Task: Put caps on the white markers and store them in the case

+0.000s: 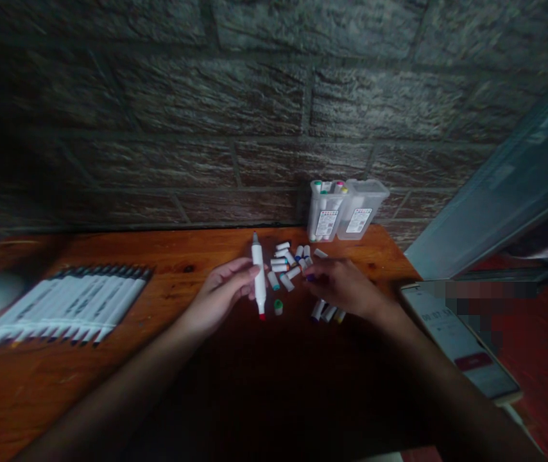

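My left hand (223, 287) is closed around the middle of a white marker (258, 274), held nearly upright. Both of the marker's ends are uncapped: a dark tip points up and a red end points down. My right hand (348, 289) reaches into the loose marker caps, its fingers curled together at a purple-ended marker cap (309, 278). Several white caps (287, 282) with coloured ends lie scattered between the hands. A green cap (278, 307) stands apart, just right of the marker's lower end. More caps (328, 313) lie below my right hand, partly covered by it.
At left, a row of white uncapped markers (72, 305) lies side by side on the wooden table (182, 256). Two clear plastic cases (363, 208) stand by the brick wall, the left one holding some markers. A phone (461, 343) showing a timer lies at right.
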Motion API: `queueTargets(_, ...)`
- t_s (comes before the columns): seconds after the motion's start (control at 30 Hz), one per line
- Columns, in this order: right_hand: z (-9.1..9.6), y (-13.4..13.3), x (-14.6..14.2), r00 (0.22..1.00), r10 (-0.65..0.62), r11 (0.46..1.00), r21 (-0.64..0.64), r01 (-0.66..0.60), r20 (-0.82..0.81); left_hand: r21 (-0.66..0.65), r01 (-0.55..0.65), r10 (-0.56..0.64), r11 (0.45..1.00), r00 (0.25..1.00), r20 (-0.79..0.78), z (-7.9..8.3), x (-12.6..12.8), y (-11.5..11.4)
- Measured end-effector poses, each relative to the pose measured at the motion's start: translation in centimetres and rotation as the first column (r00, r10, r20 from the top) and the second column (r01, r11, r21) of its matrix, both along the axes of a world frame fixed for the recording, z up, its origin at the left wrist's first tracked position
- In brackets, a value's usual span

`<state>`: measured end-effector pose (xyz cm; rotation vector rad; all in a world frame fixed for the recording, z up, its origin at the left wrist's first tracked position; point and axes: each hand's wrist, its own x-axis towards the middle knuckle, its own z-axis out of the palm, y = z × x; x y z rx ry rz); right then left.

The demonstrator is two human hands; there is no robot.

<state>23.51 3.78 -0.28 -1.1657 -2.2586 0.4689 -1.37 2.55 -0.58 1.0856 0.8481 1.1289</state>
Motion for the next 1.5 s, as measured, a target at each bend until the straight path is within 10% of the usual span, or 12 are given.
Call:
queueTargets(0.53, 2.0, -1.3, -0.5, 0.978, -0.019, 0.997, -0.074, 0.004, -0.206, 0.104, 0.001, 0.003, 0.995, 0.999, -0.041, -0.1, -0.1, 0.1)
queueTargets(0.77, 1.6, -2.2, -3.2, 0.783, -0.205, 0.940, -0.341, -0.009, -0.587, 0.180, 0.202, -0.146, 0.963, 0.947, -0.287, 0.6, 0.2, -1.2)
queueTargets(1.17, 1.6, -3.4, -5.5, 0.660, -0.279, 0.829, -0.522, -0.201, -0.698, 0.319, 0.236, -0.124, 0.918, 0.933, -0.337, 0.9, 0.9, -2.1)
queueTargets(1.5, 3.4, -0.6, 0.4, 0.502, -0.456, 0.808, -0.578, -0.113, -0.735, 0.364, 0.021, 0.131, 0.931, 0.913, -0.386, 1.1, 0.1, -1.0)
